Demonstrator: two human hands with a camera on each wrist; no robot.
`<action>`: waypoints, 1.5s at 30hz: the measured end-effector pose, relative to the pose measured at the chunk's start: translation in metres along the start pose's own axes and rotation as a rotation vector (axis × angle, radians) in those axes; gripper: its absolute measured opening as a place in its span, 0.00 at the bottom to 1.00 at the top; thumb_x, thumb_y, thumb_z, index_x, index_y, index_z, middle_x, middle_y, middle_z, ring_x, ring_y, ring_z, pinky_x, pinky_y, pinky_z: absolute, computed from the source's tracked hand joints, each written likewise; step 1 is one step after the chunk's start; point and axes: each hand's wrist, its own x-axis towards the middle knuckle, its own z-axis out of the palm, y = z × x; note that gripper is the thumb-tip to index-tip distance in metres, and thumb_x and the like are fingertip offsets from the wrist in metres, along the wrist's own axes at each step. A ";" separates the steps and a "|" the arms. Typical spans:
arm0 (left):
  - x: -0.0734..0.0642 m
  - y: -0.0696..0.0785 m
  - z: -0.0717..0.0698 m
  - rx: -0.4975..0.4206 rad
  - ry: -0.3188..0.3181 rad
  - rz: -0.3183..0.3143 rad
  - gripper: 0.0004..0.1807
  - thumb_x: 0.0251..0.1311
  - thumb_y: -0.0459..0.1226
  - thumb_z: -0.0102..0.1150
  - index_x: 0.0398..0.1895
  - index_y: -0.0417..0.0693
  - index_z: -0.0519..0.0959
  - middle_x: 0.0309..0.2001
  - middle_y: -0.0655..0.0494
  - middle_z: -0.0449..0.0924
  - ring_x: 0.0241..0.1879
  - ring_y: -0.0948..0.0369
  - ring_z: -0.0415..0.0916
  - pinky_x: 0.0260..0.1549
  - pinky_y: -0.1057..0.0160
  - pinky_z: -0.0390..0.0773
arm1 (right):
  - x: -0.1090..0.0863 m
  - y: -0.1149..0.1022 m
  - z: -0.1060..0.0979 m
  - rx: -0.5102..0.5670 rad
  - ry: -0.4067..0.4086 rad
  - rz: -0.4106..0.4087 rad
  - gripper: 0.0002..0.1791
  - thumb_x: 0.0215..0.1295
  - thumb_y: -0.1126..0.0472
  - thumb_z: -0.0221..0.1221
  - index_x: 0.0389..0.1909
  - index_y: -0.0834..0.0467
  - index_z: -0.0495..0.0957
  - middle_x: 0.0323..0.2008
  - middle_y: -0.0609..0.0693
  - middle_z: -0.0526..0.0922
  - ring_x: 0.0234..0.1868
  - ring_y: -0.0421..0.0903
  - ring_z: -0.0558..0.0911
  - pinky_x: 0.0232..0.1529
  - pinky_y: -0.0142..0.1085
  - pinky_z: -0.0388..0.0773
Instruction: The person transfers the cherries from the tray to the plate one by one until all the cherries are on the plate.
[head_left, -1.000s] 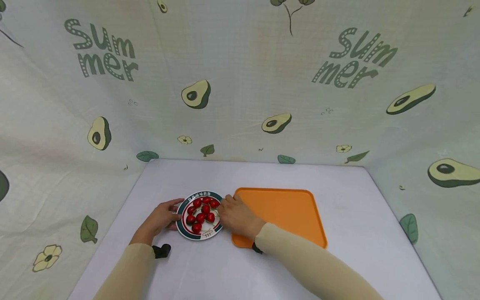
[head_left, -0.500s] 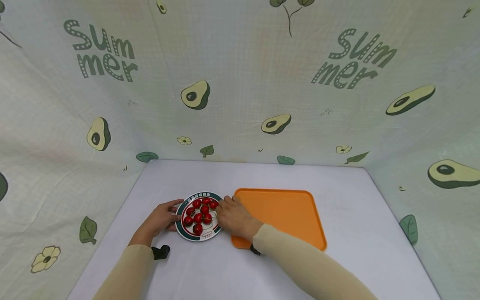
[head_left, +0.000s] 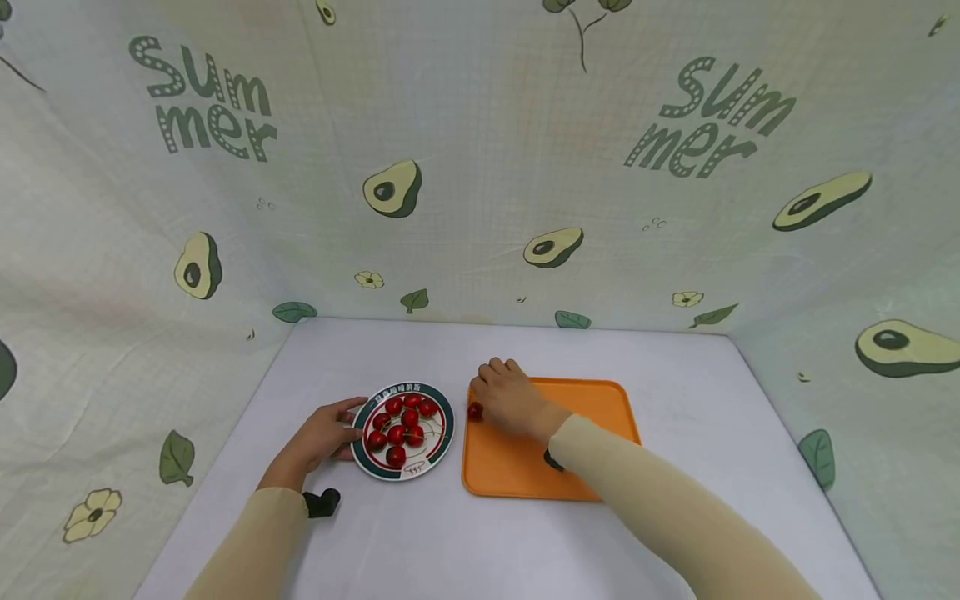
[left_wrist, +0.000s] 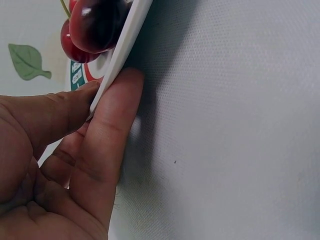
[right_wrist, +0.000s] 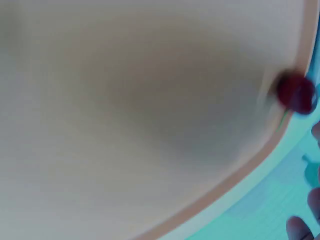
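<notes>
My left hand (head_left: 327,433) pinches the rim of a round plate (head_left: 448,429) with a dark green and red border. The left wrist view has the thumb on its upper face and a finger (left_wrist: 107,130) beneath. Several red cherries (head_left: 396,435) with stems lie on the plate. Over the left part of an orange tray (head_left: 498,471), my right hand (head_left: 513,400) is beside a single cherry (head_left: 476,411) at the tray's left rim. In the right wrist view, the fingertips (right_wrist: 300,228) are apart from that cherry (right_wrist: 296,92); the thumb is hidden.
Plate and tray stand side by side on a white table (head_left: 360,542), with a narrow gap between them. Behind and at both sides hangs a pale cloth (head_left: 465,108) printed with avocados and leaves.
My right hand has moved from the plate's right rim rightward and away over the tray, where a cherry now shows. The cherries on the plate shifted slightly; the left hand stays put.
</notes>
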 end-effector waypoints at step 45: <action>0.003 -0.003 -0.001 -0.003 -0.004 -0.014 0.38 0.68 0.27 0.62 0.81 0.49 0.65 0.67 0.31 0.69 0.38 0.55 0.82 0.35 0.60 0.88 | -0.016 0.030 0.024 0.085 -0.097 -0.003 0.09 0.75 0.53 0.65 0.50 0.50 0.85 0.49 0.51 0.79 0.51 0.51 0.73 0.53 0.41 0.77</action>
